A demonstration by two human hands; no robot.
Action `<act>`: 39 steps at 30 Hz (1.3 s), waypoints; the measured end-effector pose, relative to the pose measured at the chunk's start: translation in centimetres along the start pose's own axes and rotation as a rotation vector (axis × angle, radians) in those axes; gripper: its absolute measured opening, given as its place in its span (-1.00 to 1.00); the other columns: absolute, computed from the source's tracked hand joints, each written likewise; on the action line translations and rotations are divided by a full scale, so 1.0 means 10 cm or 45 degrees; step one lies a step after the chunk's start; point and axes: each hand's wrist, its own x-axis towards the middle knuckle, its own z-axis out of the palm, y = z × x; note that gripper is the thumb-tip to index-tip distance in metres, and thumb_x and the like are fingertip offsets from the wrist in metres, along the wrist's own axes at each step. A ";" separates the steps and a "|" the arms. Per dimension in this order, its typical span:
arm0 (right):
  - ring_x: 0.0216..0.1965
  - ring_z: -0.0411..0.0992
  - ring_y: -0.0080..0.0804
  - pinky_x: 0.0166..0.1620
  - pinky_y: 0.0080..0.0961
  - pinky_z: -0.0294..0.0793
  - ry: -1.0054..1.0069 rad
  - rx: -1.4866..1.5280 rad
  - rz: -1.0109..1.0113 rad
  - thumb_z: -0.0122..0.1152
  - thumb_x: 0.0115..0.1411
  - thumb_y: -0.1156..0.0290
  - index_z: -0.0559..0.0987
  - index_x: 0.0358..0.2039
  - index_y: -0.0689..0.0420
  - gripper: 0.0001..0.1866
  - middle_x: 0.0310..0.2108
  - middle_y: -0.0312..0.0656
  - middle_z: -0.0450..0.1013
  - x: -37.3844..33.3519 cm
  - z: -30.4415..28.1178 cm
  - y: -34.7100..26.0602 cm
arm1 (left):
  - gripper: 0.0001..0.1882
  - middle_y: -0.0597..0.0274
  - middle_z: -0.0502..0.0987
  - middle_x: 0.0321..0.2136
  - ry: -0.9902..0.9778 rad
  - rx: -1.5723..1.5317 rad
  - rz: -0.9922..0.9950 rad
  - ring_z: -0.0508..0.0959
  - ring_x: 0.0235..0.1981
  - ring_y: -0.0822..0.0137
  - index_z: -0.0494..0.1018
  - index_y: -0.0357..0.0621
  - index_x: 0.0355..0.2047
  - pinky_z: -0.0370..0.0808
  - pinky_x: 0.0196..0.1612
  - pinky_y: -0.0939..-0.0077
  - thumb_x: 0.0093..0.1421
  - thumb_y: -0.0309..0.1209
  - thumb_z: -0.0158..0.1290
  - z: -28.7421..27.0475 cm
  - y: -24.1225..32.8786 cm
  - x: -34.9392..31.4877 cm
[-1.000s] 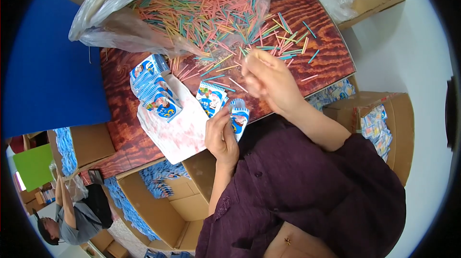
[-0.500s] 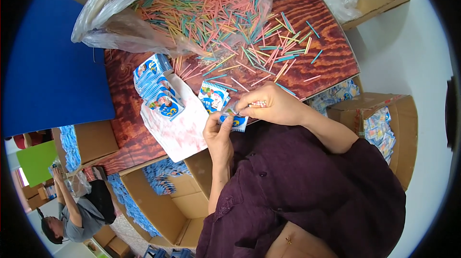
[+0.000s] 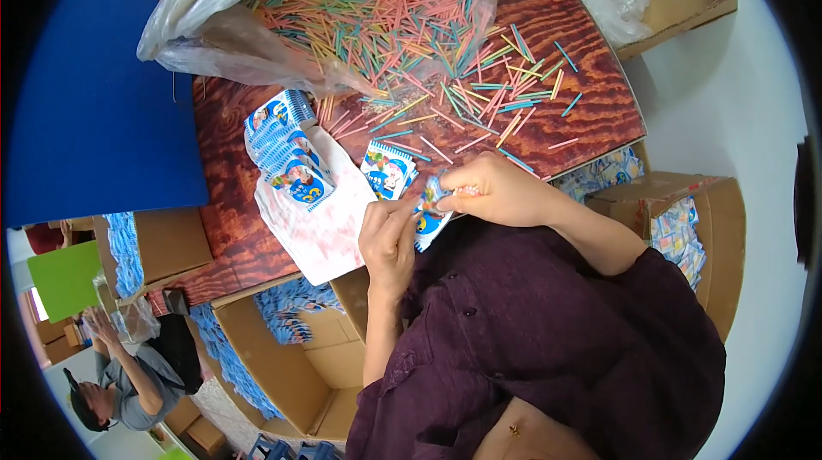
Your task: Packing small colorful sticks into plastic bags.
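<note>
My left hand [image 3: 390, 242] pinches the edge of a small blue-and-white printed packet [image 3: 431, 225] near the table's front edge. Closed around a bundle of thin sticks [image 3: 468, 191], whose pale pink ends show, my right hand [image 3: 501, 189] also has its fingertips at the packet's top. Where the fingers meet, the opening is partly hidden and slightly blurred. Just beyond lie a few similar packets [image 3: 385, 167]. To their left, a fanned stack of packets [image 3: 295, 171] rests on a stained white sheet [image 3: 330, 246].
Thin pink, yellow, green and blue sticks [image 3: 368, 15] fill a clear plastic bag [image 3: 184, 53]; more are scattered over the wood-patterned table [image 3: 231, 237]. Cardboard boxes with packets stand below left [image 3: 282, 366] and at right [image 3: 719, 246]. Another person [image 3: 141, 379] works at far left.
My right fingers have shifted up at the packet, which now tilts more. My left fingers have straightened somewhat along its edge. The whole view has shifted slightly.
</note>
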 end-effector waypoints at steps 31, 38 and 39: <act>-0.04 0.47 -0.33 0.09 -0.41 0.36 -0.130 0.901 -0.103 -0.03 0.36 0.17 0.55 -0.09 0.28 -0.59 -0.12 -0.08 0.54 0.51 -0.02 -0.10 | -0.92 0.03 0.50 -0.35 0.067 0.064 0.159 0.50 -0.32 0.07 0.43 -0.35 -0.47 0.45 -0.25 0.35 0.01 -0.69 0.10 0.18 -0.04 0.04; 0.19 0.28 -0.30 0.22 -0.36 0.23 -0.250 0.415 -0.128 0.36 0.05 0.24 0.47 0.08 0.19 -0.41 0.09 -0.13 0.41 0.40 -0.11 -0.25 | -0.93 0.01 0.54 -0.30 0.244 -0.046 0.103 0.52 -0.27 0.06 0.44 -0.33 -0.44 0.46 -0.23 0.33 0.03 -0.67 0.09 0.20 -0.08 -0.01; 0.22 0.25 -0.29 0.23 -0.35 0.20 -0.137 0.371 -0.194 0.41 0.00 0.23 0.44 0.11 0.17 -0.34 0.15 -0.14 0.36 0.38 -0.13 -0.27 | -0.93 0.02 0.54 -0.31 0.259 0.016 0.078 0.52 -0.27 0.06 0.44 -0.33 -0.44 0.46 -0.23 0.33 0.04 -0.66 0.09 0.19 -0.07 -0.02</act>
